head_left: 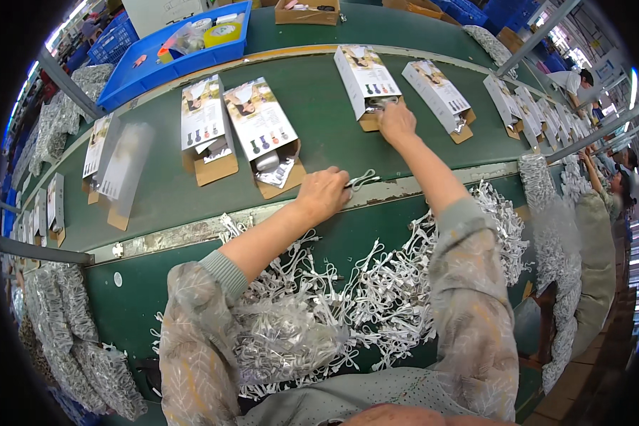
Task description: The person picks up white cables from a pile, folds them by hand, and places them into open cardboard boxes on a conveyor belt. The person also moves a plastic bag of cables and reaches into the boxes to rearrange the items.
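Observation:
My left hand (324, 193) is closed at the near rail of the green belt, with a short white cable (363, 179) looping out to the right of its fingertips. My right hand (396, 122) reaches to the open near end of a white printed box (366, 74). Its fingers curl at that opening, beside something silvery, and what they grip is hidden. Left of this box lie two more open boxes, one (259, 117) showing a white rounded item and a silver packet, the other (204, 117) a silver packet. Another open box (437, 92) lies to the right.
A heap of white cables (397, 298) covers the ledge before me, with a clear plastic bag (291, 341) among them. A blue tray (174, 64) holding tape stands at the far left. Metal posts (71, 85) rise at the sides. People work farther right along the belt.

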`<state>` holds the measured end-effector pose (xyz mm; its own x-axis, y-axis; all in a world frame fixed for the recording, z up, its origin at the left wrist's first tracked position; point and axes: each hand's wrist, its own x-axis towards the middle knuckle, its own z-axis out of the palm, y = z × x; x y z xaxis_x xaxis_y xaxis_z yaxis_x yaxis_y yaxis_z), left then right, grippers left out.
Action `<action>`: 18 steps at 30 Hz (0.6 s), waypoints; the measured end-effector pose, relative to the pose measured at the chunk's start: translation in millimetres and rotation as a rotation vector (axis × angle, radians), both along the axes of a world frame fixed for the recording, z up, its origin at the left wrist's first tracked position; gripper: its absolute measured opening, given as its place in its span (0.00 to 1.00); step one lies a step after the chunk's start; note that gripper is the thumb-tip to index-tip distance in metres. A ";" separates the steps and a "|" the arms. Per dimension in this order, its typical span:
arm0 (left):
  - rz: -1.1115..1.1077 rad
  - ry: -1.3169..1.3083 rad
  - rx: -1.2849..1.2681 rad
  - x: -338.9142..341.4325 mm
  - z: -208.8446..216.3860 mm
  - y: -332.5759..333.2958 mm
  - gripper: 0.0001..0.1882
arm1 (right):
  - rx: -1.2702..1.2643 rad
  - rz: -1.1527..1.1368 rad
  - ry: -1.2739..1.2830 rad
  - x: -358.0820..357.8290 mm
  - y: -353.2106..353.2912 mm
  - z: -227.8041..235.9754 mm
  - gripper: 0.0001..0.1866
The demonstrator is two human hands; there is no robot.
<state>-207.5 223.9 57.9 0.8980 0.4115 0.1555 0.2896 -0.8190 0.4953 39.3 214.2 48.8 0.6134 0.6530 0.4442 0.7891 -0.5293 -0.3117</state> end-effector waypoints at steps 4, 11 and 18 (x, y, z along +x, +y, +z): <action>0.035 -0.084 0.010 -7.4 -1.1 6.6 0.07 | -0.174 0.400 -0.036 -66.8 -57.6 52.6 0.04; 0.278 -0.144 -0.509 -46.7 35.3 20.1 0.11 | -0.291 0.622 0.206 -121.2 -132.1 38.9 0.06; 0.754 -0.270 -1.450 -11.1 13.2 3.7 0.08 | -0.240 0.786 0.396 -189.7 -113.1 20.6 0.23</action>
